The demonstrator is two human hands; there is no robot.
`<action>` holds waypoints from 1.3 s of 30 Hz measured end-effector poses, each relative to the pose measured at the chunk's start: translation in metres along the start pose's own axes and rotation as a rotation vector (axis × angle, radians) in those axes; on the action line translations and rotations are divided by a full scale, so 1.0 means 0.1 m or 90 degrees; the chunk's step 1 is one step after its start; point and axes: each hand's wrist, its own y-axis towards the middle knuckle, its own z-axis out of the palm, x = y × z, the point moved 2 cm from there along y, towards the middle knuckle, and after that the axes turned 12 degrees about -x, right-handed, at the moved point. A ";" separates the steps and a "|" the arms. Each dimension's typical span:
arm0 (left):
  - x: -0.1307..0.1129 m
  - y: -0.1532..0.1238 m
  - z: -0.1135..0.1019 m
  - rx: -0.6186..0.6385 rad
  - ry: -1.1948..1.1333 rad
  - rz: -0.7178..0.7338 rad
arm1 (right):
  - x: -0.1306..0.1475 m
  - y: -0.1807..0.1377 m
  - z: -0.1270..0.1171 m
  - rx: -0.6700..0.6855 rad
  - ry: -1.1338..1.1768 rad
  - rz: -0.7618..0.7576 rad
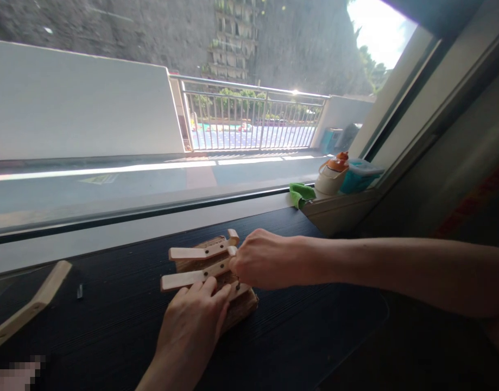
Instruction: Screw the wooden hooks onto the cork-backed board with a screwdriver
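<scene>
On the dark table lies a rough wooden block [245, 307] with bark-like edges. Across it sit bent pale wooden hooks, among them a far hook [192, 253] and a middle hook [182, 280], each with dark screw holes or heads. A near hook [238, 291] is mostly covered by my left hand [194, 312], whose fingers and thumb are closed over it and press it to the block. My right hand [255, 260] is a fist above the block's right side, over a dark screw-like tip; what it grips is hidden.
Another bent wooden hook [37, 304] lies on the table [119, 320] at left, near a small dark piece [80, 291]. On the window sill stand a green cloth [301, 194], a cream bottle with orange top [330, 176] and a teal box [359, 175]. Window glass [151, 190] rises behind.
</scene>
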 end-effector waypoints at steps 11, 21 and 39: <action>-0.04 0.01 -0.06 -0.002 0.021 -0.012 | 0.13 -0.04 -0.11 -0.012 0.007 0.060; -0.01 0.00 -0.02 -0.018 -0.003 -0.003 | 0.06 -0.02 -0.06 -0.060 0.008 -0.044; -0.04 0.01 -0.07 -0.009 0.016 -0.011 | 0.13 -0.05 -0.15 -0.016 0.021 0.002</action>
